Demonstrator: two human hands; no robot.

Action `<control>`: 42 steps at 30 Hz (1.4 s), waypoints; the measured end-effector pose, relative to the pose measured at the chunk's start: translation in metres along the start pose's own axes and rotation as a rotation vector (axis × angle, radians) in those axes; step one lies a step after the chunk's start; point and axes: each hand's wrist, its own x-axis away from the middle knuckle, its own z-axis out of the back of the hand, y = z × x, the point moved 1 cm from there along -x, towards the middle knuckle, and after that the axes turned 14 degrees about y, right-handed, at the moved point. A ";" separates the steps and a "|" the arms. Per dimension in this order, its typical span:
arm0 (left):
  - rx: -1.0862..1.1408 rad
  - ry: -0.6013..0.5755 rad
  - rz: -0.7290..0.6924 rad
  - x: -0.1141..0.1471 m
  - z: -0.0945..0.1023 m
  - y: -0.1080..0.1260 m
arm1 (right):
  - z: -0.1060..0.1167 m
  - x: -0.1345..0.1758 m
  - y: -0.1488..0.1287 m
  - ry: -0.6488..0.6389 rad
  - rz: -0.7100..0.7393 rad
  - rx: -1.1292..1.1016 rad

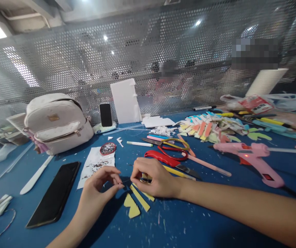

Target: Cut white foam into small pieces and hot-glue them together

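- Red-rimmed dish [111, 144], at 11 o'clock from the hands: small dark and pale bits fill it; it sits on a white sheet [92, 155] with more bits loose across it.
- Pale backpack [57, 120], at 10 o'clock: upright, its contents hidden.
- Clear plastic bag [256, 103] with a red label, at 2 o'clock: what is inside cannot be made out.
- Left hand [98, 187]: fingers bent, thumb near the fingertips; whether they grip anything cannot be told.
- Right hand [154, 177]: fingers curled closed, tips close together and facing the left hand; anything pinched there is too fine to tell.
- Yellow strips [140, 198] and a notched yellow piece [132, 207] lie flat at 6 o'clock, just below the hands.
- Blue bench [176, 220]: flecked with tiny scraps. A dark phone [53, 194] lies at 9 o'clock; a red-handled cutter [163, 157] lies at 1 o'clock, just beyond the right hand. A heap of coloured paper pieces [212, 125] spreads at 2 o'clock, and a pink glue gun [261, 162] lies near 3 o'clock, its light glowing.
- Room: a perforated metal screen [142, 51] stands across 12 o'clock, with lights and blurred shapes showing in it.
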 end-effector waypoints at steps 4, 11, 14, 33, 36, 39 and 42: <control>-0.002 0.001 0.014 0.001 -0.001 -0.001 | 0.000 0.001 0.000 -0.007 0.000 0.008; -0.037 -0.052 -0.010 -0.001 0.004 -0.005 | 0.000 0.000 0.000 -0.020 -0.001 0.018; -0.027 -0.034 -0.011 -0.001 0.002 -0.002 | -0.001 0.000 0.000 -0.033 0.003 0.037; -0.291 -0.087 -0.236 0.007 -0.004 0.010 | -0.005 0.000 0.003 -0.234 0.159 0.096; -0.287 -0.090 -0.236 0.009 -0.007 0.013 | -0.005 0.001 0.006 -0.236 0.169 0.077; -0.264 -0.082 -0.238 0.012 -0.010 0.014 | -0.005 0.003 0.009 -0.240 0.159 0.050; -0.246 -0.079 -0.226 0.015 -0.013 0.013 | -0.005 0.003 0.010 -0.214 0.152 -0.004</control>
